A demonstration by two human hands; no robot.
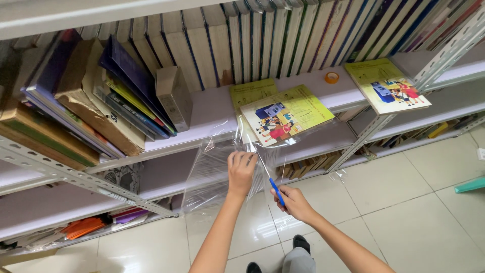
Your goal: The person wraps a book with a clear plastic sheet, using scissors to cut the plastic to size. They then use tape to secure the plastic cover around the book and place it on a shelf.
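Hanging off shelf edge under yellow book: clear plastic sheet, glossy, creased. Left hand grip clamped on sheet. Right hand grip closed around blue-handled scissors.

I see white metal shelving with slotted angle uprights, rows of books on it, standing on a glossy pale tiled floor.

Bright even light, wide-angle edge distortion
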